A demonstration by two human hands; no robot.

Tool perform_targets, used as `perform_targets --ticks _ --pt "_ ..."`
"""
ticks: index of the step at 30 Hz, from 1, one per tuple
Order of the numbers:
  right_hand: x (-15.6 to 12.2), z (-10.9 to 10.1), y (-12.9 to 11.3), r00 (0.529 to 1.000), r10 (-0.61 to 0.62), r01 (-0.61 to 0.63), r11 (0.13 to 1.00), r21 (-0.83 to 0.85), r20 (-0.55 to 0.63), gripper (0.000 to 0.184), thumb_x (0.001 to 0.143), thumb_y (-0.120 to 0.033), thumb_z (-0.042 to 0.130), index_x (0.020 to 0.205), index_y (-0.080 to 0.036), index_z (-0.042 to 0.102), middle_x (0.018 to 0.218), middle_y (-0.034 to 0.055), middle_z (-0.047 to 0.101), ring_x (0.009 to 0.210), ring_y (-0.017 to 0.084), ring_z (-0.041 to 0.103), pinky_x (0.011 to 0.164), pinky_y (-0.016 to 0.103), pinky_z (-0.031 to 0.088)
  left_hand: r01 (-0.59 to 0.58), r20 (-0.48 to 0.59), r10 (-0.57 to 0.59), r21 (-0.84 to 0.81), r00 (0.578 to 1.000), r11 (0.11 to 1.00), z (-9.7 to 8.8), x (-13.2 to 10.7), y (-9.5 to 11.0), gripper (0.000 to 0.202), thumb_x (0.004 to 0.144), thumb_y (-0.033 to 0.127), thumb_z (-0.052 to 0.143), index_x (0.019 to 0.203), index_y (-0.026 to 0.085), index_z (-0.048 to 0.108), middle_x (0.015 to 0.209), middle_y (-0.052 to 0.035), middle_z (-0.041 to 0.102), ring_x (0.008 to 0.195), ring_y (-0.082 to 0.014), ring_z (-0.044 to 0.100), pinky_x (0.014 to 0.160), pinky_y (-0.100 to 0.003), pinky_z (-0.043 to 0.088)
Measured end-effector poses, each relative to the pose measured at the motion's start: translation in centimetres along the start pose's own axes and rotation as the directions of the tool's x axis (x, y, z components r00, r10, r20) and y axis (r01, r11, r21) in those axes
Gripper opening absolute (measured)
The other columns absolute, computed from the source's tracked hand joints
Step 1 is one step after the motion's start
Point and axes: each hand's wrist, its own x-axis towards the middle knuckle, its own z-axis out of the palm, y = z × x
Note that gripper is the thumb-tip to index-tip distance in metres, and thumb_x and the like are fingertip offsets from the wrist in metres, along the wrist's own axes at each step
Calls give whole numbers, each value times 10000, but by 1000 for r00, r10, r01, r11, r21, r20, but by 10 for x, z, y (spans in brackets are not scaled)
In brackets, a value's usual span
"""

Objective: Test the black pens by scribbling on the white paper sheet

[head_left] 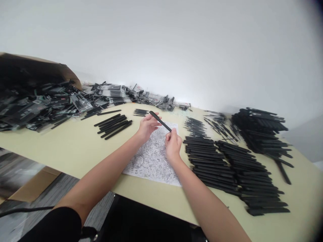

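Observation:
A slim black pen [160,121] slants over the scribbled paper sheet [153,161], and my right hand [173,144] is closed round its lower end. Beside the pen's upper part is my left hand [147,127], its fingers loosely curved and apart. Its fingertips show behind the pen; whether they press on it I cannot make out. Left of my hands lies a small group of black pens [113,126]. To the right, black pens [212,161] are laid side by side in a row, with a second row of pens [254,178] beside it.
Thin dark refills [195,127] lie above the rows, and a few more refills [140,112] behind my left hand. A pile of black pens [259,127] stands far right. Plastic packets [111,90] spread along the wall from a tipped cardboard box [72,74]. The yellow table [83,148] ends near my forearms.

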Motion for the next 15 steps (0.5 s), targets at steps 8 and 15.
perform_targets --ticks 8,15 --pt "3 1 3 999 31 -30 998 62 -23 561 890 -638 365 507 -229 381 417 -77 287 387 91 264 427 259 228 -13 -6 13 -4 1000 1000 -2 2 -3 527 545 97 699 1060 189 632 865 -17 688 637 -115 619 633 -259 406" --pt "4 2 2 998 50 -47 994 101 -29 549 879 -626 388 500 -229 375 421 -78 286 384 86 255 422 260 207 -27 17 27 9 999 1000 -3 3 -5 464 549 98 688 1004 186 668 863 -2 669 611 -86 572 618 -252 392"
